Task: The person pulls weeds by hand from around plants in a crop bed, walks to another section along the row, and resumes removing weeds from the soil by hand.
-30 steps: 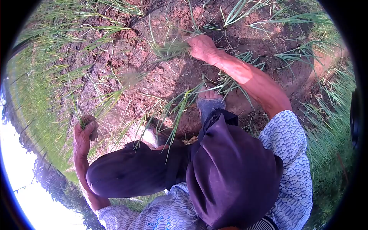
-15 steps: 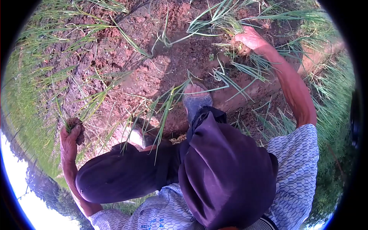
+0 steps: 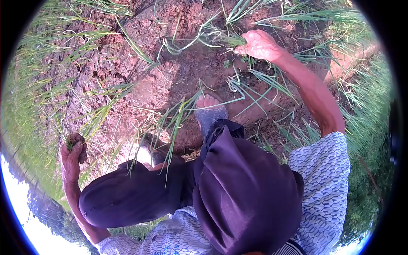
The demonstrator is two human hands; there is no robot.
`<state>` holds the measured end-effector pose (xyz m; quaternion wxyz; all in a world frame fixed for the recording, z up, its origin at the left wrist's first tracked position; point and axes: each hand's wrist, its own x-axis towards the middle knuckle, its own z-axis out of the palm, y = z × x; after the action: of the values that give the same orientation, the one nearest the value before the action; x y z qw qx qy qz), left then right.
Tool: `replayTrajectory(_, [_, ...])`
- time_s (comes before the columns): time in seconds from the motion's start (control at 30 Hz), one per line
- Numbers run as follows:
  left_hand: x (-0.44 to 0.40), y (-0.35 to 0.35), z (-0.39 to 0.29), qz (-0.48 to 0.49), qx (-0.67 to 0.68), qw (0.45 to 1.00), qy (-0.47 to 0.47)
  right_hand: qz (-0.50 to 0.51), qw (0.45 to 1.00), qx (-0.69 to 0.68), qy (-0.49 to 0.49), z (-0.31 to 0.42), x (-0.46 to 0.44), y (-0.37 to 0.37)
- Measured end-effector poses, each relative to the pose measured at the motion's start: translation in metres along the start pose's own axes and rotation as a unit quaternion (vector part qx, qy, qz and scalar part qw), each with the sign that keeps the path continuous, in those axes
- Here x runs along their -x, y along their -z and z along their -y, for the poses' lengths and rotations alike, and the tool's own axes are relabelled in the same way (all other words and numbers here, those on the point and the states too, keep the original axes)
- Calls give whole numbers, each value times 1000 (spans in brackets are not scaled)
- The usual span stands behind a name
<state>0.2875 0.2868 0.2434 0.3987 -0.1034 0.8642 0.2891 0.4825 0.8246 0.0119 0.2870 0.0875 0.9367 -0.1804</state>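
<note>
A small bunch of thin green grass (image 3: pixel 234 41) is near the top, just over the brown soil (image 3: pixel 146 91). The right hand (image 3: pixel 260 45) is closed around one end of it, and the blades poke out to the left. I can't tell if the bunch is loose or stuck in the ground. Close by, below that hand, long green leaves (image 3: pixel 262 90) bend and lie across the mud.

Well apart, far to the left, the left hand (image 3: pixel 73 149) is curled tight around some green stalks (image 3: pixel 68 141). Its fingers look dark. The stalks' tips point up and away.

Between the two hands, lower down, a bare-toed foot in a grey shoe (image 3: pixel 210 117) stands on the soil. Below it are two bent knees in dark pants (image 3: pixel 250 191) and a white and blue shirt (image 3: pixel 321 174). Tall green plants (image 3: pixel 369 127) grow on the right side.
</note>
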Motion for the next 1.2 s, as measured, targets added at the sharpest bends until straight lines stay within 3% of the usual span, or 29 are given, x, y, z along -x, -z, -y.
replayTrajectory(0.1, [1, -1, -3, -4, -3, 1000, 0, 48, 994, 94, 19, 24, 8, -2])
replayTrajectory(0.13, [1, -2, -4, -4, -4, 1000, 0, 10, 996, 85, 30, 24, 8, -4])
replayTrajectory(0.27, [1, 0, -1, -2, -4, 1000, 2, 71, 990, 117, 36, 19, -1, -9])
replayTrajectory(0.37, [3, -2, -2, -16, -5, 1000, -4, 8, 998, 40, 40, 13, -4, -4])
replayTrajectory(0.4, [2, -2, -2, -11, -5, 1000, -6, 108, 978, -164, -76, 2, -6, 10])
replayTrajectory(0.43, [3, -1, 0, -5, -6, 1000, -7, 114, 962, -246, -30, -14, -5, 17])
replayTrajectory(0.5, [0, 3, 6, -5, -4, 1000, 2, 190, 930, -308, -71, -14, 3, 27])
replayTrajectory(0.57, [-2, 3, 6, 0, -1, 1000, 6, 71, 987, -128, 59, -18, 4, 8])
replayTrajectory(0.6, [-2, 2, 5, 9, 12, 1000, 1, 8, 991, -25, 133, -22, 6, -4])
replayTrajectory(0.63, [-1, 1, 4, 8, 17, 1000, 1, 119, 991, -29, 61, -9, 7, 8])
replayTrajectory(0.7, [-1, 0, 3, 4, 24, 1000, 1, 107, 988, 76, 78, 0, 13, 6])
replayTrajectory(0.8, [-2, 2, 4, 13, 17, 1000, 7, 114, 984, 135, 19, 26, 20, 7])
replayTrajectory(0.9, [-1, 3, 8, -2, 5, 1000, 9, 131, 980, 150, 28, 21, 10, -11])
replayTrajectory(1.03, [2, 1, 4, 1, 16, 1000, 14, 143, 982, 115, 44, 7, 7, -10])
replayTrajectory(1.07, [2, 2, 6, 2, 17, 1000, 12, 76, 992, 40, 91, -2, 9, -16])
replayTrajectory(1.1, [1, 2, 9, 3, 18, 1000, 12, 96, 992, -76, 23, -12, 7, -20])
replayTrajectory(1.17, [4, 4, 11, 2, 10, 1000, 17, 135, 937, -303, -112, -11, 6, 2])
replayTrajectory(1.2, [4, 4, 10, 1, 2, 1000, 17, 43, 969, -244, 4, -21, 7, 12])
